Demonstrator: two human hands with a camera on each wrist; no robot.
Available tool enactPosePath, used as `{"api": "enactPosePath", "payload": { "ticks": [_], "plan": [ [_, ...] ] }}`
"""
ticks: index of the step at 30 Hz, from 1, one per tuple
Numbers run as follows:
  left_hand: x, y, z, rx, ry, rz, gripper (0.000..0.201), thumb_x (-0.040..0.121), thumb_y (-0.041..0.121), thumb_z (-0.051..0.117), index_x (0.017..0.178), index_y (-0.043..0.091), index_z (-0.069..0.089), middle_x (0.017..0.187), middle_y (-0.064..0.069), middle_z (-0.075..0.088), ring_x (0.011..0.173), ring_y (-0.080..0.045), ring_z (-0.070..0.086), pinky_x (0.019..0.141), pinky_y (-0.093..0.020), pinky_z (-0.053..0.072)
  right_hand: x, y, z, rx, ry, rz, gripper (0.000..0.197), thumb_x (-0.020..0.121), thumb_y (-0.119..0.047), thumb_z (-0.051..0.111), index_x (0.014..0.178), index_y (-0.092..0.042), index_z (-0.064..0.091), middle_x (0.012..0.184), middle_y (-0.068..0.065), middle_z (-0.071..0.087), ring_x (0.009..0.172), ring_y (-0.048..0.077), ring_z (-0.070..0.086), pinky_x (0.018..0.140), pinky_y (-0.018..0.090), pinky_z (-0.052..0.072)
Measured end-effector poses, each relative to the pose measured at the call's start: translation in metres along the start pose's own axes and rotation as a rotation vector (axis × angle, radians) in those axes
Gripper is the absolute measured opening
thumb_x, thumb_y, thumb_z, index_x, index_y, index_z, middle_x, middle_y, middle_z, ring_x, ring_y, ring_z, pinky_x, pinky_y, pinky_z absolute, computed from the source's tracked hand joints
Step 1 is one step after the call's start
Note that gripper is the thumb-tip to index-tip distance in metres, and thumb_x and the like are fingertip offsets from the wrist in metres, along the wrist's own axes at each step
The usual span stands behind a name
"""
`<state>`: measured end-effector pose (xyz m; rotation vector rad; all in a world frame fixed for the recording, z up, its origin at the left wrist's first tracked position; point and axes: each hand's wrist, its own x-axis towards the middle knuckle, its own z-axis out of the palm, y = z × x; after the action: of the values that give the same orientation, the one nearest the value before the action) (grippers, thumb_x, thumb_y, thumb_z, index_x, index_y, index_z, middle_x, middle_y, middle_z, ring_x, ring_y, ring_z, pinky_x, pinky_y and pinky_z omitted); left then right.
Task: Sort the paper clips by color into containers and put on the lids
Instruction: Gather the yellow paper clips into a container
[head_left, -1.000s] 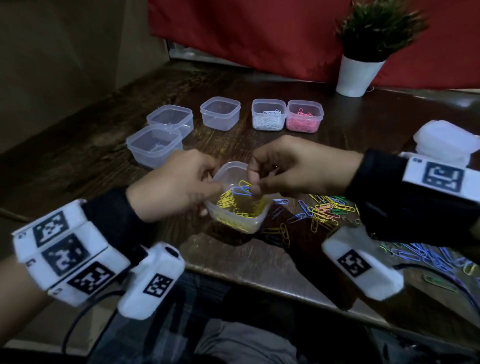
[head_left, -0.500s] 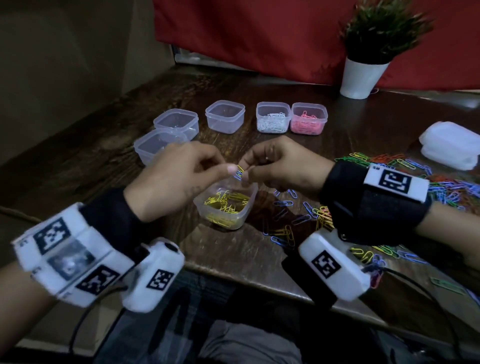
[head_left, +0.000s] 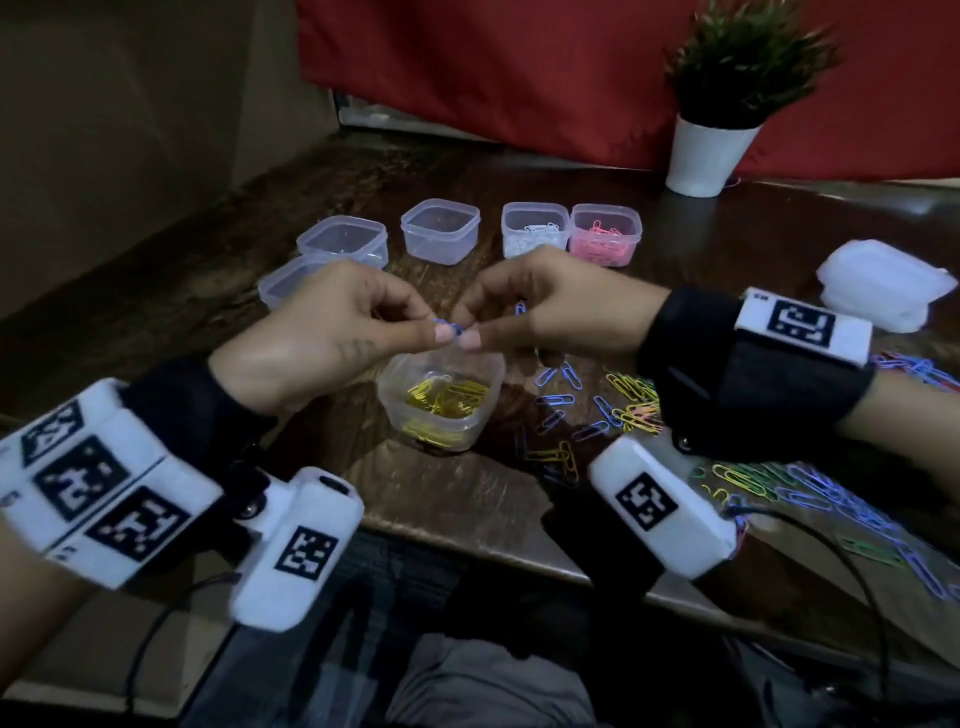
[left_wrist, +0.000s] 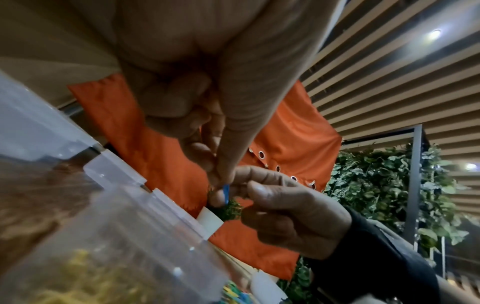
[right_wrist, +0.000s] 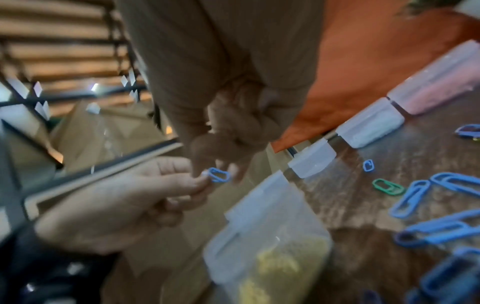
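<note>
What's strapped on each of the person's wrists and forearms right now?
Both the left hand and right hand are bare. Each wrist wears a black wrap, white bands with black square markers, and a white marker-tagged camera pod underneath, trailing a black cable.

Both hands meet on one blue clip (right_wrist: 219, 175), left hand (right_wrist: 124, 203) pinching it and right hand (right_wrist: 233, 131) touching it. Yellow-filled container (right_wrist: 270, 242) sits just below. Loose blue clips (right_wrist: 415, 197) lie on the table (right_wrist: 363, 205).

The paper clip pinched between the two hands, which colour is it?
Blue. The paper clip shows best in the right wrist view, between the left hand and right hand.
</note>
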<state>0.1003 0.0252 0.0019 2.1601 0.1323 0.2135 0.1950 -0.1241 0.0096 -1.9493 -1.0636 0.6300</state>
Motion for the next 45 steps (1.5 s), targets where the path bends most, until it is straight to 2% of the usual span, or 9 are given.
{"api": "enactPosePath", "payload": {
  "ticks": [7, 11, 13, 18, 25, 33, 38, 41, 45],
  "plan": [
    [0.001, 0.003, 0.007, 0.183, -0.217, 0.181, 0.032, 0.065, 0.035, 0.081, 0.088, 0.016, 0.067, 0.067, 0.018, 0.061, 0.060, 0.008, 0.050, 0.055, -0.003, 0.035, -0.053, 0.040, -0.062, -0.471, 0.087, 0.289, 0.019, 0.084, -0.007, 0.065, 0.068, -0.017, 0.061, 0.053, -0.005, 0.055, 0.034, -0.001, 0.042, 0.038, 0.010, 0.032],
    [-0.006, -0.003, 0.004, 0.755, -0.289, 0.281, 0.016, 0.069, 0.039, 0.076, 0.081, 0.034, 0.067, 0.077, 0.020, 0.061, 0.079, 0.005, 0.055, 0.064, -0.010, 0.038, -0.087, 0.064, -0.088, -0.902, 0.217, 0.428, 0.011, 0.079, -0.015, 0.069, 0.088, -0.019, 0.073, 0.086, 0.004, 0.069, 0.076, 0.013, 0.063, 0.076, 0.029, 0.050],
    [-0.005, -0.001, 0.004, 0.890, -0.256, 0.231, 0.010, 0.074, 0.041, 0.072, 0.080, 0.035, 0.066, 0.082, 0.019, 0.061, 0.076, 0.001, 0.055, 0.062, -0.014, 0.038, -0.095, 0.062, -0.088, -0.841, 0.321, 0.381, 0.009, 0.077, -0.018, 0.072, 0.086, -0.017, 0.072, 0.082, 0.004, 0.065, 0.085, 0.024, 0.062, 0.077, 0.030, 0.047],
    [-0.006, 0.013, 0.014, 0.853, -0.107, 0.383, 0.028, 0.068, 0.051, 0.068, 0.084, 0.028, 0.065, 0.081, 0.012, 0.056, 0.076, -0.012, 0.054, 0.064, -0.035, 0.045, -0.101, 0.056, -0.055, -0.742, 0.063, 0.403, 0.015, 0.078, -0.026, 0.072, 0.088, -0.014, 0.072, 0.086, 0.004, 0.069, 0.079, 0.014, 0.059, 0.074, 0.028, 0.045],
    [0.018, 0.030, 0.089, 0.812, -0.356, 0.298, 0.019, 0.080, 0.034, 0.068, 0.069, 0.024, 0.056, 0.060, 0.011, 0.051, 0.067, -0.012, 0.052, 0.064, -0.026, 0.038, -0.078, 0.064, -0.026, -0.765, 0.059, 0.368, 0.029, 0.075, -0.036, 0.073, 0.088, -0.011, 0.068, 0.081, 0.006, 0.060, 0.079, 0.021, 0.056, 0.068, 0.028, 0.044],
    [0.032, 0.020, 0.098, 0.931, -0.493, 0.205, 0.019, 0.085, 0.023, 0.061, 0.067, 0.019, 0.056, 0.073, 0.000, 0.060, 0.079, -0.021, 0.057, 0.069, -0.027, 0.042, -0.072, 0.074, -0.031, -0.759, -0.010, 0.350, 0.015, 0.079, -0.025, 0.068, 0.081, -0.011, 0.064, 0.072, 0.004, 0.055, 0.076, 0.019, 0.051, 0.059, 0.024, 0.036],
    [0.035, 0.021, 0.092, 0.706, -0.442, 0.155, 0.011, 0.089, 0.021, 0.058, 0.079, 0.019, 0.059, 0.069, 0.011, 0.055, 0.067, -0.004, 0.049, 0.059, -0.018, 0.034, -0.075, 0.074, -0.030, -0.730, -0.040, 0.327, 0.019, 0.084, -0.022, 0.063, 0.069, -0.019, 0.052, 0.079, 0.004, 0.055, 0.076, 0.018, 0.050, 0.054, 0.022, 0.034],
    [0.030, 0.019, 0.088, 0.150, -0.340, -0.003, 0.013, 0.088, 0.012, 0.059, 0.076, 0.016, 0.055, 0.059, 0.005, 0.049, 0.043, -0.001, 0.042, 0.048, -0.020, 0.035, -0.078, 0.075, -0.038, -0.610, -0.031, 0.335, 0.020, 0.086, -0.020, 0.063, 0.070, -0.017, 0.052, 0.074, 0.002, 0.054, 0.066, 0.011, 0.050, 0.053, 0.022, 0.035],
    [0.020, 0.019, 0.098, -0.497, -0.216, -0.303, 0.014, 0.093, 0.005, 0.048, 0.087, 0.015, 0.056, 0.070, -0.001, 0.049, 0.056, -0.006, 0.048, 0.046, -0.018, 0.044, -0.088, 0.071, -0.051, -0.015, 0.070, 0.337, 0.022, 0.080, -0.003, 0.067, 0.068, -0.013, 0.051, 0.054, -0.003, 0.049, 0.038, 0.001, 0.038, 0.036, 0.011, 0.029]
  ]
}}
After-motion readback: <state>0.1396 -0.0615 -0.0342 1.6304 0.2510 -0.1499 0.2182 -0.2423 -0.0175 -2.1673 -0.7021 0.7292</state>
